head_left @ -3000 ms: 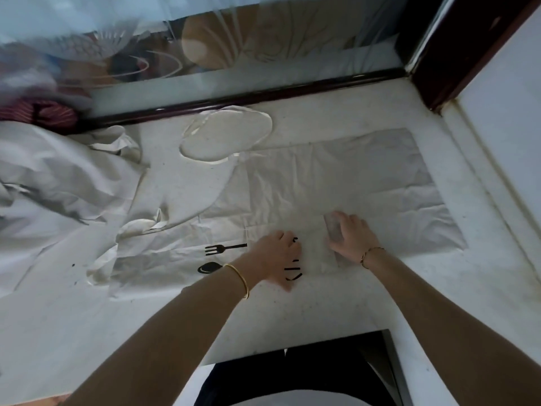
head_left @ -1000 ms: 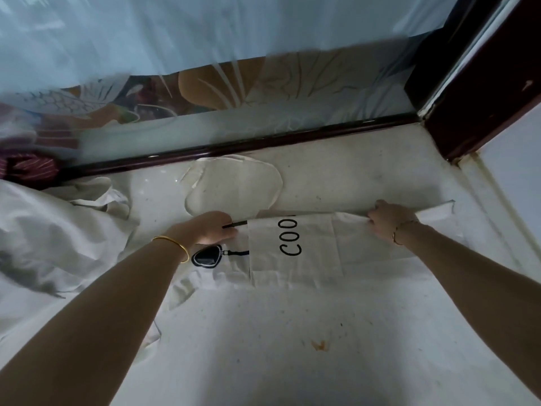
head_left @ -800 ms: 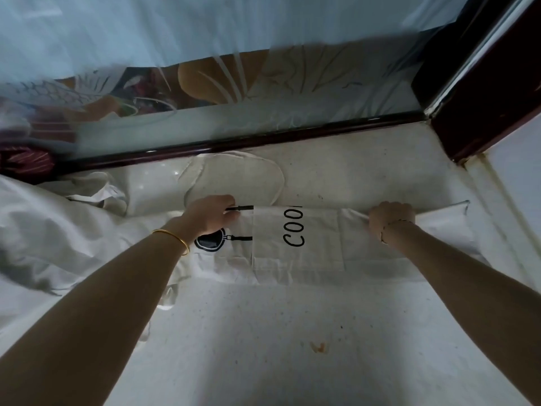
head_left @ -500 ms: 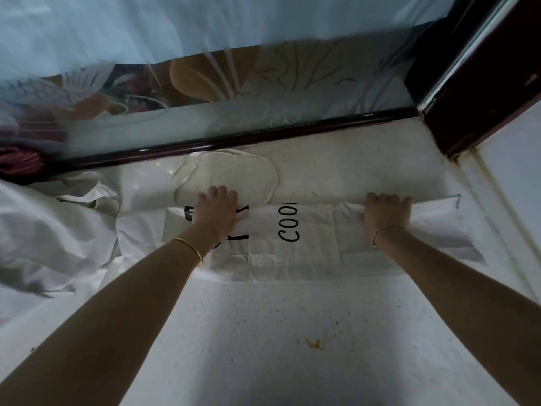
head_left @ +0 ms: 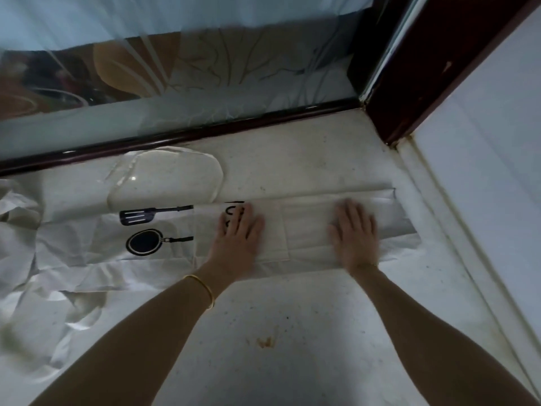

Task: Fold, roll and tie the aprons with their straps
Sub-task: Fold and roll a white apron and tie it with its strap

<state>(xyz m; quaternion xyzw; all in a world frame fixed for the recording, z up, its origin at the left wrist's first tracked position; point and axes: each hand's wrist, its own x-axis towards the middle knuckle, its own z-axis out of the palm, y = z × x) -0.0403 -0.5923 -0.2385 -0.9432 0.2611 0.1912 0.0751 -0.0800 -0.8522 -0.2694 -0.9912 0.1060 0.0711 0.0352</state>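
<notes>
Left grip [head_left: 238, 233], shifted onto the black lettering [head_left: 230, 211], and right grip [head_left: 355, 233] press flat, released, on the creased apron [head_left: 304, 230].

I log left arm [head_left: 140, 332] and right arm [head_left: 424, 326] stretched forward, converging a little, left hand [head_left: 238, 234] flat, palm down, fingers straight and close together, right hand [head_left: 354, 234] likewise flat, fingers slightly spread, hands apart and level, gold bangle [head_left: 202, 288] on left wrist

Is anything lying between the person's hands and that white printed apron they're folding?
Nothing visible does. The left hand and right hand both lie flat, fingers straight, directly on the folded white cloth apron with black kitchen-tool prints.
</notes>
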